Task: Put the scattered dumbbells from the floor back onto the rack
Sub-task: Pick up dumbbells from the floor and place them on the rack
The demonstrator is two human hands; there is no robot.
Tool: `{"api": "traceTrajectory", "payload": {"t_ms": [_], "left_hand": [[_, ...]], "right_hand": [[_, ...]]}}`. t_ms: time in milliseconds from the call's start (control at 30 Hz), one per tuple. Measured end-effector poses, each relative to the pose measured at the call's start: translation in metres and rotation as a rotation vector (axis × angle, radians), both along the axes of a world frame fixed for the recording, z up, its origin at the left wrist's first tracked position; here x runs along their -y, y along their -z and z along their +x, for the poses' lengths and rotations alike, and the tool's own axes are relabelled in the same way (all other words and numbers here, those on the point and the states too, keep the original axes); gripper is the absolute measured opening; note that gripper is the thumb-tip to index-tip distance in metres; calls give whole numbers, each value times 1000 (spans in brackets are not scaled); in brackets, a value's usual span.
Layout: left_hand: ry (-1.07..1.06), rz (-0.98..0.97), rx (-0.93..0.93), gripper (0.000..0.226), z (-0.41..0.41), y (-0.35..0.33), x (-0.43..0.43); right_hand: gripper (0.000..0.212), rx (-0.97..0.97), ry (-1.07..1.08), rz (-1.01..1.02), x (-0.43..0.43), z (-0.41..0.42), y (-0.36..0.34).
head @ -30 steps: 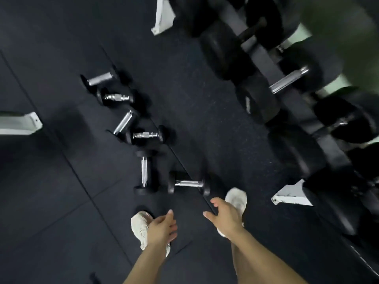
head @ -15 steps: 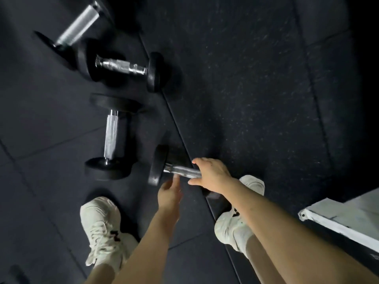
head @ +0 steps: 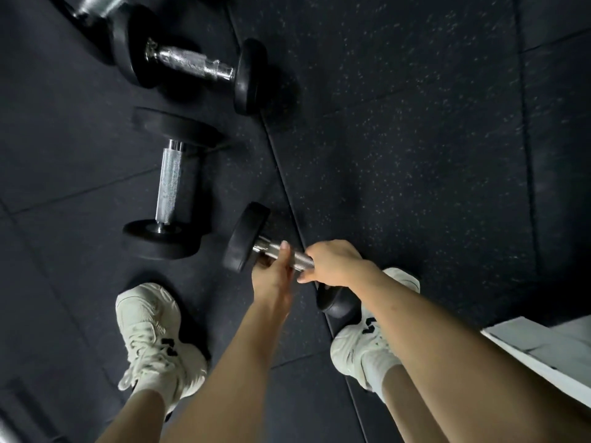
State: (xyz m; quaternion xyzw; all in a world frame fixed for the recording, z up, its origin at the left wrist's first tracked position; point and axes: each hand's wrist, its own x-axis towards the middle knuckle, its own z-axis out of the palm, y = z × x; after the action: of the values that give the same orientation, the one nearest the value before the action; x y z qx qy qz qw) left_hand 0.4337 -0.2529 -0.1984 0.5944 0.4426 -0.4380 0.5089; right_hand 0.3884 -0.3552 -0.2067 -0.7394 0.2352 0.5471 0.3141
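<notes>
A small black dumbbell (head: 244,239) with a chrome handle lies on the dark rubber floor between my feet. My right hand (head: 334,262) is closed around the right part of its handle. My left hand (head: 275,273) wraps the handle's left part, fingers curled under it. Its right head is partly hidden under my right wrist. A second dumbbell (head: 169,183) lies to the left, handle pointing away from me. A third dumbbell (head: 192,63) lies farther off, and a fourth (head: 92,4) is cut off at the top edge. Only the rack's white foot (head: 543,350) shows.
My two white sneakers stand on the floor, the left one (head: 156,343) and the right one (head: 367,346) either side of the gripped dumbbell. Speckled black floor mats (head: 415,139) stretch to the right and far side.
I have bent lower toward the floor. My right hand reached the nearest dumbbell's handle first, and my left hand has now closed on it too.
</notes>
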Motion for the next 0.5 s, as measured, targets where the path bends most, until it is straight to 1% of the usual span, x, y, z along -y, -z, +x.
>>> {"api": "traceTrajectory", "payload": {"t_ms": [67, 200, 267, 333, 433, 500], "left_hand": [[66, -10, 22, 9, 1, -27, 1], [306, -12, 85, 10, 6, -105, 3], [439, -21, 129, 12, 12, -160, 8], [523, -48, 176, 14, 19, -223, 14], [644, -68, 261, 18, 29, -319, 23], [723, -106, 321, 18, 36, -380, 28]], "right_hand": [[44, 13, 69, -1, 0, -5, -29], [43, 43, 246, -26, -3, -17, -113], [44, 41, 341, -33, -5, -19, -169], [43, 47, 441, -31, -5, -18, -233], [35, 98, 560, -64, -6, -15, -335], [34, 146, 630, -91, -8, -10, -401]]}}
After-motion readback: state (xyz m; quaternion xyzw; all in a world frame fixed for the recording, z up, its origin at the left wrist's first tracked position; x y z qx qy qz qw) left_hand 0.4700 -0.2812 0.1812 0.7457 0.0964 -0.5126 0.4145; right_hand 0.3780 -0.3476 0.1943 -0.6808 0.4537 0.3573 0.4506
